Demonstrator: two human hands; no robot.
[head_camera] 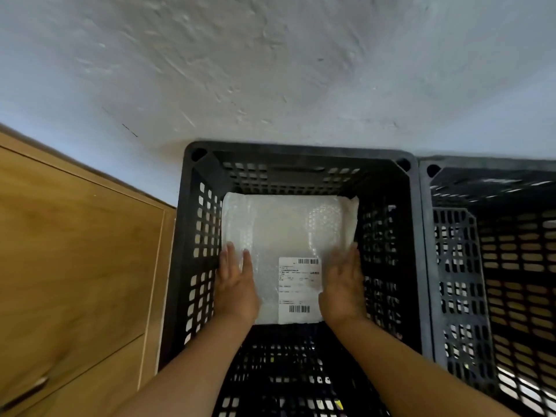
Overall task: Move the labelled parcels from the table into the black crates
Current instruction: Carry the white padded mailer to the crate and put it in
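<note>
A white bubble-wrapped parcel [282,233] with a printed barcode label [298,288] lies inside a black perforated crate [301,159], toward its far end. My left hand [236,287] rests with straight fingers on the parcel's left edge. At the parcel's right edge my right hand [344,288] lies flat against it, fingers straight. Both forearms reach down into the crate from the bottom of the view.
A second black crate [469,266] stands directly to the right, touching the first, and looks empty. A wooden cabinet [75,251] with a drawer handle stands to the left. A white plastered wall [270,70] runs behind both crates.
</note>
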